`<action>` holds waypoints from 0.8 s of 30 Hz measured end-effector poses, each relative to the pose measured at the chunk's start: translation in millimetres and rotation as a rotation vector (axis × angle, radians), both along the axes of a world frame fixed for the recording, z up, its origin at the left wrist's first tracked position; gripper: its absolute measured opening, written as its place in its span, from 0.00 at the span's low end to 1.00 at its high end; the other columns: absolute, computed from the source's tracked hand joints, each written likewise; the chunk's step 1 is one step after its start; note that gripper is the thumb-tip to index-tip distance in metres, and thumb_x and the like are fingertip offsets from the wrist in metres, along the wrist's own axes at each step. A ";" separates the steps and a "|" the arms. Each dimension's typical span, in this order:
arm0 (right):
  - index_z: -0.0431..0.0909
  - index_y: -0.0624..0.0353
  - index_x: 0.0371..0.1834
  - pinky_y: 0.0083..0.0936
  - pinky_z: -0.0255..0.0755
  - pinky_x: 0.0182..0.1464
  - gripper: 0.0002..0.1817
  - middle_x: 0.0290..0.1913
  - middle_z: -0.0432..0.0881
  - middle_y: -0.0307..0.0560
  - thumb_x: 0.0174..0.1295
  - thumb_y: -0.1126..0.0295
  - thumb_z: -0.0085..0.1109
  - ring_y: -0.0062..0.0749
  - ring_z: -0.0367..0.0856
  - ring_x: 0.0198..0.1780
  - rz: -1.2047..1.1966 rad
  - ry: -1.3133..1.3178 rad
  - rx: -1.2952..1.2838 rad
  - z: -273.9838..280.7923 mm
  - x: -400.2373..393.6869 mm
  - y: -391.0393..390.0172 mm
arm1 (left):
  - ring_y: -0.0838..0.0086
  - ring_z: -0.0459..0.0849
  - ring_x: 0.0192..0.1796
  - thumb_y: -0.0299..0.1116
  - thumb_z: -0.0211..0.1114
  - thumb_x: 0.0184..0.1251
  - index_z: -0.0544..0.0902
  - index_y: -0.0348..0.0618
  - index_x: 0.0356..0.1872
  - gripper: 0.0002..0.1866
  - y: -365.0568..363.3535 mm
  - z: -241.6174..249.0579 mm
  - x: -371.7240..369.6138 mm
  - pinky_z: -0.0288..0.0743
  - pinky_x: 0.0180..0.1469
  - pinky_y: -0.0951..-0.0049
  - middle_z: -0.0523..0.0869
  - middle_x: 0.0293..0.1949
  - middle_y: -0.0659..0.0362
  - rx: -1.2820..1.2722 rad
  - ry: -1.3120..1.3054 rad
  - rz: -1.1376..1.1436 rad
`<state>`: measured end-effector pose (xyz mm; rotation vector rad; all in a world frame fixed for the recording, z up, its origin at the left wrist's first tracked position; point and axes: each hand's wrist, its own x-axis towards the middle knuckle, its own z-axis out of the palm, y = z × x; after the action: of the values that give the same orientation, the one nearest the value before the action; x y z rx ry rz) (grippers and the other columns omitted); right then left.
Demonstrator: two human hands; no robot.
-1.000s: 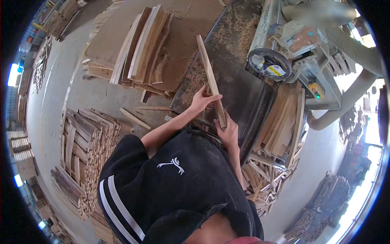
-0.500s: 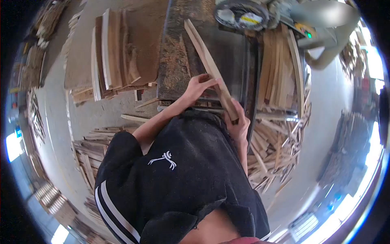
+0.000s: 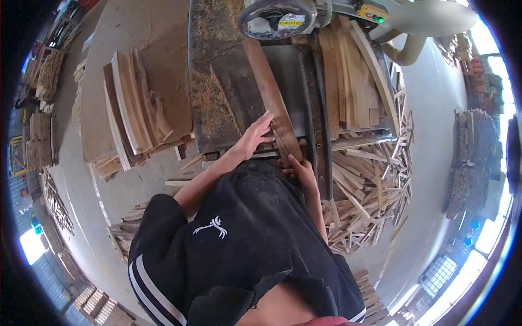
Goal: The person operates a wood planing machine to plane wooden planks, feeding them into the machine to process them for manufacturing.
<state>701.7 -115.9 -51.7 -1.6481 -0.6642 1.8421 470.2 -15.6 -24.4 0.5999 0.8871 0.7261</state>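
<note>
A brown wooden board (image 3: 273, 95) lies lengthwise over the dark machine table (image 3: 250, 70), its far end close to the round machine head (image 3: 277, 20) with the CAUTION label. My left hand (image 3: 253, 137) is beside the board's left edge, fingers stretched out and spread, fingertips right at the wood. At the near end, close to my waist, my right hand (image 3: 299, 171) grips the board, thumb on top and the other fingers partly hidden. Sawdust and a thin wood sliver (image 3: 224, 98) lie left of the board.
Stacked boards stand to the left (image 3: 130, 103) and right (image 3: 348, 76) of the table. Offcuts (image 3: 370, 190) pile up at the lower right. A control box (image 3: 373, 13) with a green light and a blurred person's arm (image 3: 408, 50) are at the upper right.
The board has been turned over, from a pale narrow side to a broad brown face. My left hand has opened from its hold; my right hand still grips the near end. The view has shifted.
</note>
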 end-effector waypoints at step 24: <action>0.86 0.62 0.39 0.15 0.63 0.22 0.34 0.25 0.83 0.37 0.74 0.36 0.56 0.16 0.76 0.24 -0.230 -0.040 -0.147 -34.4 -24.7 59.2 | 0.59 0.64 0.81 0.71 0.39 0.79 0.68 0.44 0.79 0.44 72.0 -15.9 7.4 0.61 0.76 0.49 0.67 0.80 0.52 0.168 -0.086 0.027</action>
<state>677.0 -56.7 -86.1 -1.7785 -0.3442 1.7298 477.6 56.4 -40.3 0.7016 0.7604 0.8505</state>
